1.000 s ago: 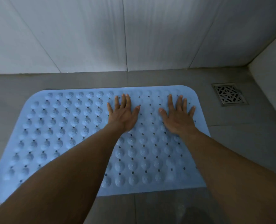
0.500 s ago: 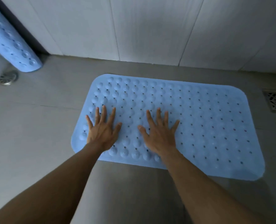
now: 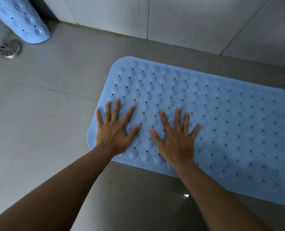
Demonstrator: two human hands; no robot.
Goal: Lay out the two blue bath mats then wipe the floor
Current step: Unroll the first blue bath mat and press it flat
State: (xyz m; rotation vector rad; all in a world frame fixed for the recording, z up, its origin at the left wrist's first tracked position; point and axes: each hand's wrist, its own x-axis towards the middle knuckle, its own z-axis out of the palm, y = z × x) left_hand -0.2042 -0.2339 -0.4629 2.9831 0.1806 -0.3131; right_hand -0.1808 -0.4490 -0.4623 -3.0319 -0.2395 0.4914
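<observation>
- grey tiled floor (image 3: 51,124), pale wall tiles (image 3: 180,19) behind;
- blue bath mat (image 3: 230,124) flat on the floor (bumpy, full of holes);
- second mat (image 3: 20,19) far left, off by the round drain (image 3: 10,48);
- left hand (image 3: 116,130) and right hand (image 3: 176,139) side by side on the flat mat's left end, fingers splayed, pressing flat, gripping nothing

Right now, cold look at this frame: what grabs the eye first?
The blue bath mat lying flat on the grey tiled floor, right of centre. Both hands press on its left end with fingers spread: left hand by the corner, right hand beside it. Then the second blue mat, not yet laid out, hanging or leaning at top left above a round metal drain.
</observation>
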